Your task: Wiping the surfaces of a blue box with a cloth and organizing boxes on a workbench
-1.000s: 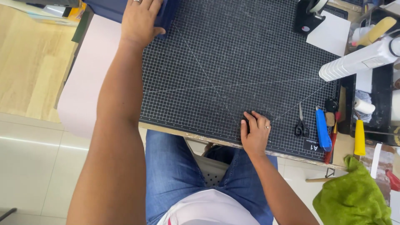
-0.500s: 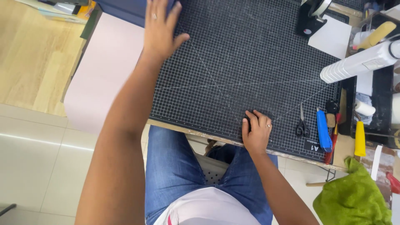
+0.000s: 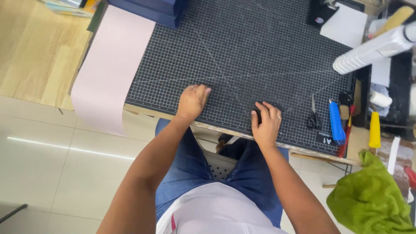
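Note:
My left hand (image 3: 193, 102) rests on the dark gridded cutting mat (image 3: 260, 56) near its front edge, with its fingers curled in and nothing visible in them. My right hand (image 3: 265, 123) lies palm down on the mat's front edge, fingers spread a little. A small dark patch shows by its thumb; I cannot tell what it is. A navy blue box (image 3: 151, 9) stands at the mat's far left corner, well away from both hands. A long pink sheet (image 3: 110, 69) lies to the left of the mat and hangs over the table edge.
Black scissors (image 3: 313, 116), a blue utility knife (image 3: 336, 121) and a yellow-handled tool (image 3: 374, 130) lie at the mat's right end. A white roll (image 3: 372, 48) lies at the far right, and a green cloth (image 3: 368, 201) is at the lower right. Pale wooden tabletop (image 3: 34, 47) shows at the left.
My left hand has come back from the navy box at the far edge of the mat to the near edge and curled shut. The right hand has stayed in place.

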